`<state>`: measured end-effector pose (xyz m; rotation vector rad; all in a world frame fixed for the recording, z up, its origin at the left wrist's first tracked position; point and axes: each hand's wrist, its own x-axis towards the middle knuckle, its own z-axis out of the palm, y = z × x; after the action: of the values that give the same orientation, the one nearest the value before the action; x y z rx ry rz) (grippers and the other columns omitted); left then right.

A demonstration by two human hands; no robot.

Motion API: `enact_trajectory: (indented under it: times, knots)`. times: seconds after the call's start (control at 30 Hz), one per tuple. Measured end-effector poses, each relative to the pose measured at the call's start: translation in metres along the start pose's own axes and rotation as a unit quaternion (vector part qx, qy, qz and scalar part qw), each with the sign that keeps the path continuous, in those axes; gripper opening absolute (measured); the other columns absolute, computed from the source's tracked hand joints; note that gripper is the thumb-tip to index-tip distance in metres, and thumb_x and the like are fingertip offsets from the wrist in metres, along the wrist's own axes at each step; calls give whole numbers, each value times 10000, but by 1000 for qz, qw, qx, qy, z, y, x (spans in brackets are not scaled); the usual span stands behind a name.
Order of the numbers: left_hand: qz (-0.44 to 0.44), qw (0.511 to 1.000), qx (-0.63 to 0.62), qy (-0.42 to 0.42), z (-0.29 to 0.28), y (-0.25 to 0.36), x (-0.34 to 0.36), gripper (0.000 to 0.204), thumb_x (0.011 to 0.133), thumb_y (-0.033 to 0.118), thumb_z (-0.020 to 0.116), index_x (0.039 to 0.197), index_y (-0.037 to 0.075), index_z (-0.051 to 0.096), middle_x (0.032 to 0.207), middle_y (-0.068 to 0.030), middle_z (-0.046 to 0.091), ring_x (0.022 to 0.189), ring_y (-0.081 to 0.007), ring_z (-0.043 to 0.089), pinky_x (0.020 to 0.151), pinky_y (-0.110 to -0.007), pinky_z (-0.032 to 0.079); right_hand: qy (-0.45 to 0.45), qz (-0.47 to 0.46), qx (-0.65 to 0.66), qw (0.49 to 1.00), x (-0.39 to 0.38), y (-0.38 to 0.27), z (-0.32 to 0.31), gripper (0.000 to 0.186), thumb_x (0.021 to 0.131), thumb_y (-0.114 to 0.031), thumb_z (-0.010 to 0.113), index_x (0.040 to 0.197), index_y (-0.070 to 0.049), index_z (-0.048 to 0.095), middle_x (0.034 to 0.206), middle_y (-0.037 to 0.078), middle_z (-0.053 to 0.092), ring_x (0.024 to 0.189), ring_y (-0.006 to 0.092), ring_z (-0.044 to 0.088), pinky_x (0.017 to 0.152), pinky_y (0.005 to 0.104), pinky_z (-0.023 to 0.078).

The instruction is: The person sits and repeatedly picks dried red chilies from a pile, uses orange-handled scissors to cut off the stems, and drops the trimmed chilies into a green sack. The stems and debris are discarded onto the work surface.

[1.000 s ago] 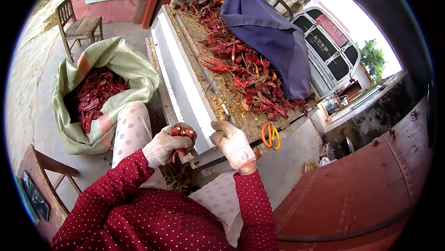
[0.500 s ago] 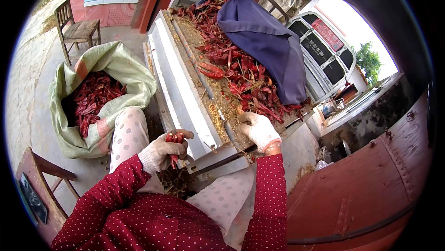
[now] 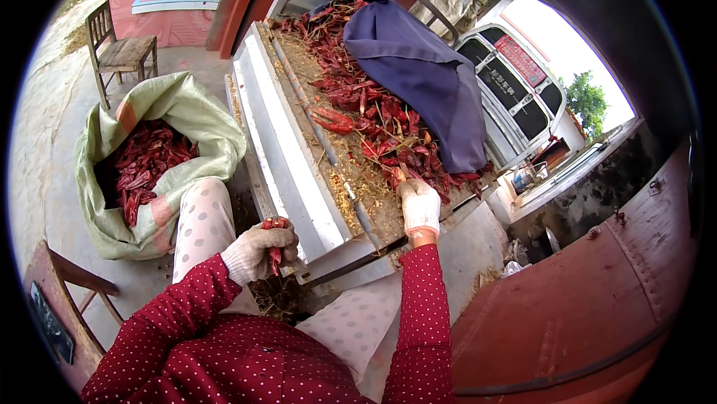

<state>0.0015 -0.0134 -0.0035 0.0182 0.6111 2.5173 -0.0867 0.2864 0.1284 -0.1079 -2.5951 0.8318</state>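
Observation:
My left hand [image 3: 258,251], in a pale knitted glove, is closed round a small bunch of dried red chillies [image 3: 275,224]; their ends poke out above and below the fist. It hangs just off the near corner of the truck bed. On the bed lies a long heap of dried red chillies [image 3: 358,98] with stalks among them. My right hand [image 3: 420,207], gloved in white, is at the heap's near edge, fingertips drawn together against the chillies. What its fingers hold is hidden.
A pale green woven sack [image 3: 213,116] of chillies stands open by my left knee. Purple cloth [image 3: 414,60] covers part of the heap. A metal side panel [image 3: 287,157] edges the bed. Wooden chairs [image 3: 123,53] are at left; a rusty red metal body [image 3: 575,307] fills the right.
My right hand's fingers have come together and reached slightly farther into the heap's edge. The left hand's extended finger has curled down over its chillies. The whole view has shifted slightly.

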Motion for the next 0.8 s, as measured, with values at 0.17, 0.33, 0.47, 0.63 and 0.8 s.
enact_trajectory:
  times: [0.17, 0.33, 0.47, 0.63, 0.8]
  knots:
    - [-6, 999, -10, -31, -3, -2, 3, 149, 921, 44, 635, 1045, 42, 554, 1015, -147, 666, 903, -311, 705, 880, -557, 593, -25, 105, 305, 946, -15, -14, -9, 166, 893, -211, 650, 820, -77, 714, 641, -10, 560, 513, 100, 416, 505, 271, 332]
    - [6, 1000, -9, -19, 4, 3, 5, 151, 938, 62, 639, 1057, 22, 556, 1148, -205, 673, 1043, -365, 692, 893, -557, 588, -28, 261, 493, 830, -43, -24, -2, 151, 960, -252, 626, 997, -133, 712, 863, -4, 694, 536, 81, 453, 453, 237, 325]
    - [41, 998, 37, -27, 15, 6, 2, 191, 932, 72, 658, 1083, -6, 571, 1219, -226, 658, 1090, -369, 675, 934, -546, 566, -211, 300, 652, 664, -88, -33, 12, 192, 1010, -331, 589, 1039, -154, 658, 917, -5, 659, 510, 81, 349, 449, 241, 272]
    - [63, 996, 52, -26, 31, 6, 1, 245, 898, 20, 653, 1125, -50, 594, 1281, -229, 641, 1148, -338, 651, 1009, -490, 518, -378, 311, 722, 490, -142, -45, 46, 249, 1018, -349, 577, 1011, -103, 620, 733, -62, 346, 507, 69, 285, 488, 241, 254]
    - [63, 993, 97, -11, 45, 6, -5, 253, 856, -71, 610, 1108, -66, 596, 997, -153, 678, 847, -232, 691, 773, -344, 583, -345, 377, 692, 510, -167, -52, 71, 203, 1029, -308, 564, 977, -124, 631, 701, -52, 440, 492, 88, 297, 501, 261, 332]
